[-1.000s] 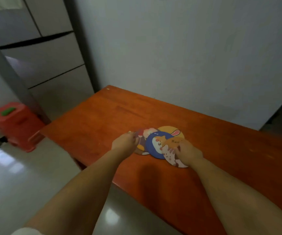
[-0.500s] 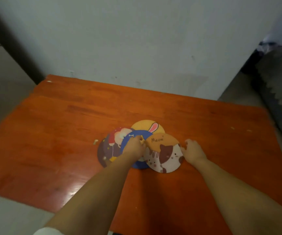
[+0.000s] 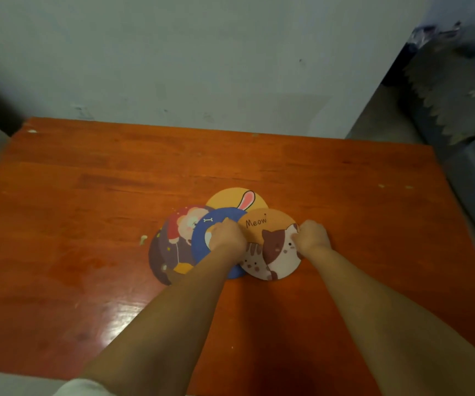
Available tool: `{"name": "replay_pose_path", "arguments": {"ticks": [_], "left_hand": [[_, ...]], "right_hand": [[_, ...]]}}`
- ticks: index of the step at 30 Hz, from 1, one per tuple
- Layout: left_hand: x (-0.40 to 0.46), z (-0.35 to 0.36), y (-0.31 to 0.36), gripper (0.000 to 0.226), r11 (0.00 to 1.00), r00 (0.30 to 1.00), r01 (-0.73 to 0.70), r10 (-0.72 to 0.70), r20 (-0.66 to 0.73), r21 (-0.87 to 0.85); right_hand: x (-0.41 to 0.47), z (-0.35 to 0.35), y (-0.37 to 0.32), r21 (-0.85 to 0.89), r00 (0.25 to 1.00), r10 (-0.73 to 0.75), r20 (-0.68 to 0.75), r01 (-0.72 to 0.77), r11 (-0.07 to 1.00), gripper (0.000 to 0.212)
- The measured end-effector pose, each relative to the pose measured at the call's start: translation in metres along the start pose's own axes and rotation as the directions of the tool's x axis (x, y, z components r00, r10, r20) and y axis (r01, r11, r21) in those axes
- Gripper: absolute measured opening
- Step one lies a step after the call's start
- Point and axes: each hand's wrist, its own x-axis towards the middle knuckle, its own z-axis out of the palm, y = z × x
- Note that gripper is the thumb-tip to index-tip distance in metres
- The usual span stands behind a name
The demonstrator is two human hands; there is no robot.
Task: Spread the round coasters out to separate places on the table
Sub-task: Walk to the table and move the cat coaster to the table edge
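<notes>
Four round coasters lie fanned and overlapping near the middle of an orange-red wooden table [image 3: 87, 224], right under my two hands. My left hand [image 3: 226, 234] rests curled, knuckles up, on the blue coaster [image 3: 202, 238]; whether my fingers pinch anything I cannot tell. My right hand [image 3: 312, 235] is also curled, pressing on the right edge of the cat coaster [image 3: 270, 252] marked "Meow", which lies on top between my hands. Beyond my left hand peeks a yellow coaster [image 3: 227, 198] with a rabbit ear; to its left lies a dark brown coaster [image 3: 167, 252], lowest in the fan. They look thin, flat, stiff and light, likely sliding easily on the glossy wood. I judge pressing flat and dragging outward works best, or lifting at an overhanging rim.
</notes>
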Motion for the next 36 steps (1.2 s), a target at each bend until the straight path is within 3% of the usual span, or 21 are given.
{"name": "replay_pose_path", "arguments": {"ticks": [2,6,9,13,17,23,27,36], "left_hand": [[0.0,0.0,-0.007,0.023,0.992,1.0,-0.015,0.016,0.007,-0.122],[-0.006,-0.018,-0.019,0.049,0.902,1.0,0.009,-0.017,-0.015,-0.432],[-0.014,-0.044,-0.033,0.043,0.802,0.999,0.02,-0.043,-0.025,-0.597],[-0.033,-0.078,-0.067,0.037,0.668,0.994,0.009,-0.09,-0.068,-0.744],[-0.052,-0.107,-0.116,0.035,0.604,0.982,0.017,-0.159,-0.1,-0.797],[-0.071,-0.133,-0.208,0.03,0.489,0.97,0.013,-0.219,-0.108,-0.872],[-0.077,-0.15,-0.283,0.029,0.509,0.968,0.017,-0.223,-0.113,-0.86],[-0.075,-0.19,-0.453,0.025,0.562,0.976,0.088,-0.212,-0.04,-0.823]], "right_hand": [[-0.003,-0.004,0.002,0.006,0.999,-0.035,-0.009,0.035,0.999,0.011],[-0.011,-0.02,-0.007,0.19,0.999,-0.05,0.009,0.047,0.981,0.005],[-0.022,-0.031,-0.028,0.282,0.992,-0.118,0.05,0.1,0.954,0.005],[-0.045,-0.03,-0.067,0.248,0.957,-0.274,0.094,0.244,0.937,0.017],[-0.075,-0.016,-0.114,0.166,0.91,-0.387,0.151,0.362,0.917,0.008],[-0.119,0.032,-0.181,0.15,0.857,-0.484,0.174,0.463,0.873,0.013],[-0.152,0.083,-0.225,0.243,0.856,-0.48,0.19,0.433,0.868,0.012],[-0.23,0.22,-0.303,0.242,0.894,-0.383,0.232,0.328,0.913,0.013]]}}
